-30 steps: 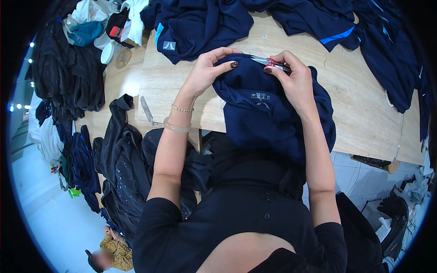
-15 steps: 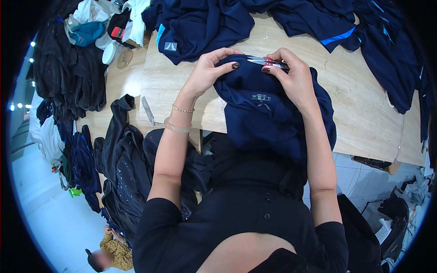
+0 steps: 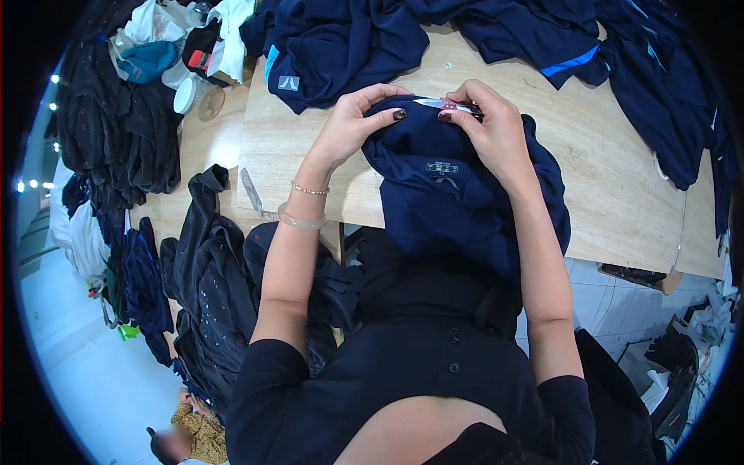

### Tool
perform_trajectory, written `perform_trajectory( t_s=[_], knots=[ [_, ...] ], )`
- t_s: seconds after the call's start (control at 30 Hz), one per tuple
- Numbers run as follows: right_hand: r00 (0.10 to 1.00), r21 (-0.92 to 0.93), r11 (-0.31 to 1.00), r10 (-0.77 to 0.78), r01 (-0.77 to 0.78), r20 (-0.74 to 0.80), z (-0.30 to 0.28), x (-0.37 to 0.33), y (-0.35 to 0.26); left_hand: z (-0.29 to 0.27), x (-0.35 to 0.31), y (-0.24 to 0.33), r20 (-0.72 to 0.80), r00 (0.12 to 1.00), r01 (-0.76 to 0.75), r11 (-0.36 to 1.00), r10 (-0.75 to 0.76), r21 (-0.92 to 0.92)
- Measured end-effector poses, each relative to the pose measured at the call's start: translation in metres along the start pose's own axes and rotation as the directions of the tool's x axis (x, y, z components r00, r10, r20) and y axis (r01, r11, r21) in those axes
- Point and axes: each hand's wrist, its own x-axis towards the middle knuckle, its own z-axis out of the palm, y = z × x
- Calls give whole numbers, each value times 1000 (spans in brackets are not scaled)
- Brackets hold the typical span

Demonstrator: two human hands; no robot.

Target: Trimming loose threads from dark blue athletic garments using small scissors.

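A navy blue garment (image 3: 457, 213) hangs over the table's near edge, a small printed label mark showing inside it. My left hand (image 3: 362, 120) pinches the garment's upper edge between thumb and fingers. In my right hand (image 3: 490, 120) is a pair of small thread snips (image 3: 431, 102) with silver blades and a reddish grip. The blades lie together along the garment's edge, their tips pointing toward my left fingers. Folds of cloth hide the fingers of my left hand in part.
More navy garments with light blue trim (image 3: 349, 46) lie along the table's (image 3: 302, 139) far side. Dark sequined clothes (image 3: 209, 271) hang at the left, near tubs and white bags. A person (image 3: 194, 434) is at the lower left.
The snips' blades stood apart before and are now together. My right hand has shifted slightly left along the garment's edge. My left hand has hardly moved.
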Motion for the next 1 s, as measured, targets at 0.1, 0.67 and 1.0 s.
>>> perform_trajectory(
  t_s=[0.1,0.67,1.0],
  knots=[
    [1000,38,999,2,-2,-10,2,-1,2,1,1,-1,-14,1000,-22,1000,23,18],
    [913,440,843,393,-310,-110,-3,-23,21,-56,-49,-19,-777,627,-156,987,66,-42],
    [981,339,921,187,-194,51,38,-26,-13,16,-65,-38,-672,733,157,987,-105,16]
  ],
)
